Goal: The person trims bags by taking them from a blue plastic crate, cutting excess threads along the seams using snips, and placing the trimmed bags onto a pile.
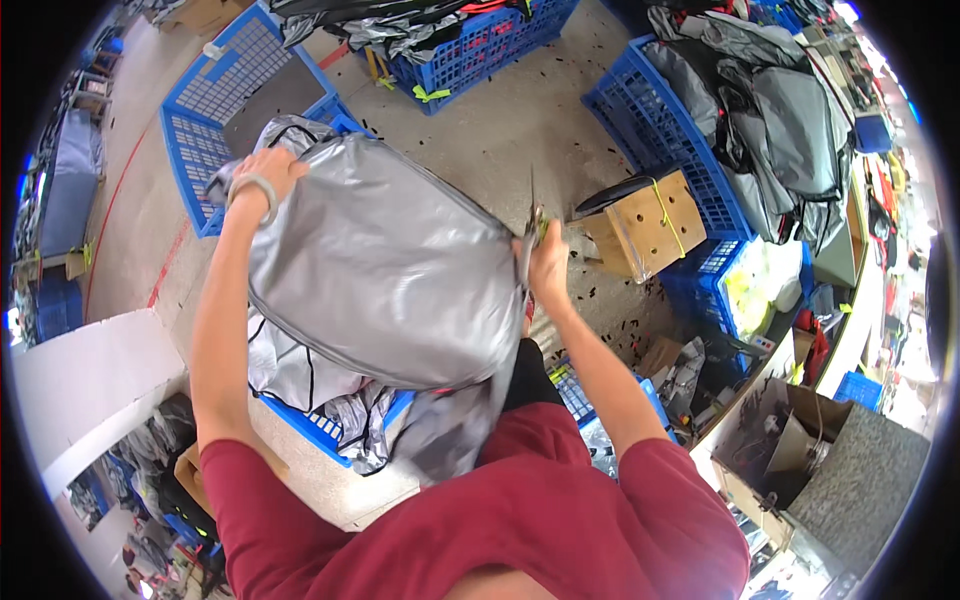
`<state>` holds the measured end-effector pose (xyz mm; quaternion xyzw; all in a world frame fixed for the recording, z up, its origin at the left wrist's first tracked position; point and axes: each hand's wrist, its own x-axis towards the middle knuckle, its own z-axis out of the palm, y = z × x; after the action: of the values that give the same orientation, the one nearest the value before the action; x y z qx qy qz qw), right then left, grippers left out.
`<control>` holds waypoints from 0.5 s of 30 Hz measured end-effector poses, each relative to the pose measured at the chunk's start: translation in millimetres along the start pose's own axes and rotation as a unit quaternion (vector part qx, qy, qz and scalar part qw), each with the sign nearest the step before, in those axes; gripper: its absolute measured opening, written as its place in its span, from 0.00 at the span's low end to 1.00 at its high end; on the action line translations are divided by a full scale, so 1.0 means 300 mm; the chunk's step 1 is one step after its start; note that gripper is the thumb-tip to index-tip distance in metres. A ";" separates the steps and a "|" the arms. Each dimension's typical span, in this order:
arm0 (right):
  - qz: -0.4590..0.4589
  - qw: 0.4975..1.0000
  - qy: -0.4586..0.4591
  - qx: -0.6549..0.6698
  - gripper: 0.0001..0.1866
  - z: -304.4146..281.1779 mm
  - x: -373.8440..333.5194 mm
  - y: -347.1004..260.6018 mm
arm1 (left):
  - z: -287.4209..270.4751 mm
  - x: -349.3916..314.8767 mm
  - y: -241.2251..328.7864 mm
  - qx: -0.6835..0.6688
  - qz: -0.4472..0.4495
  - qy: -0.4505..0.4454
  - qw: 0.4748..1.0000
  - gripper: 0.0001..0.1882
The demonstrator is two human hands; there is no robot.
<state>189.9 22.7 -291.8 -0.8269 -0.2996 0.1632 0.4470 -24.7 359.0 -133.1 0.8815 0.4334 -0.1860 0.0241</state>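
A large silver sheet-like piece with black piped edges is stretched between my two hands. My left hand grips its far left corner, with the fingers curled over the material. At its right edge, my right hand is closed round a pair of scissors, whose blades point up and away from me. The right fingers also sit against the silver edge; whether they pinch it too I cannot tell. More silver material with black cords lies under the stretched piece, and a loose part hangs blurred near my lap.
Blue plastic crates stand around me: one at the far left, one ahead and one at the right, the latter two heaped with silver and black material. A wooden block with holes stands at right. Dark scraps litter the floor.
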 end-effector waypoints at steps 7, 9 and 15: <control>-0.051 0.995 0.075 -0.036 0.14 -0.132 0.093 0.141 | 0.127 -0.278 0.153 -0.068 -0.097 0.068 0.991 0.19; 0.102 0.986 0.097 0.085 0.16 -0.196 0.018 0.166 | 0.137 -0.341 0.195 -0.073 -0.117 0.087 0.987 0.20; -0.042 0.984 0.040 -0.168 0.17 -0.347 -0.201 0.316 | 0.194 -0.340 0.211 -0.067 -0.116 0.108 0.985 0.19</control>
<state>232.7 -122.7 -314.1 -0.8826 -0.3392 0.0581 0.3202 -50.2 230.7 -159.2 0.8368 0.5439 -0.0618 0.0141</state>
